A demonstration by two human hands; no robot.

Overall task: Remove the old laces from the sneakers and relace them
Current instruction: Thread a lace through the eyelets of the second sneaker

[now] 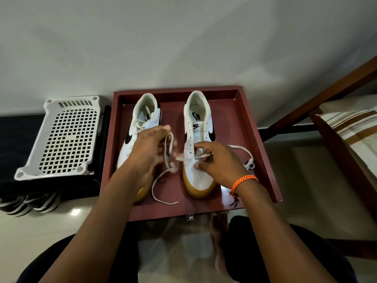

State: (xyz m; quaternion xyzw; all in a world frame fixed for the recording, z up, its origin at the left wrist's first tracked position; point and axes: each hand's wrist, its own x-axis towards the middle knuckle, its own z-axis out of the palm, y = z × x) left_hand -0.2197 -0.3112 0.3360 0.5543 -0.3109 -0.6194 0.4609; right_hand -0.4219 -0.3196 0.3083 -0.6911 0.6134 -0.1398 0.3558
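Pale tiled floor and a grey-white wall frame a dark red tray (253, 127), with both sneakers standing in it, toes toward me. I see the right sneaker (196, 139) at about one o'clock from frame centre, nearly unlaced, its lace (241, 149) crossing only the lowest eyelets. My right hand (220, 162) rests over its toe end, thumb and fingers curled, pinching that lace at the bottom row. My left hand (150, 149), blurred, has its fingers curled round the other end of the lace, lifted in a loop between the shoes at eleven o'clock of the right hand. The left sneaker (140, 127) appears laced and knotted, partly hidden by that hand.

My worry: the loose tail trailing toward six o'clock may snag or twist, and a hard pull could drag the light shoe across the tray or leave the two ends uneven. Skipping an eyelet is easy with holes this close.

"NIKE" reads on the right sneaker's tongue and insole. A white perforated crate (63, 137) sits at nine o'clock.
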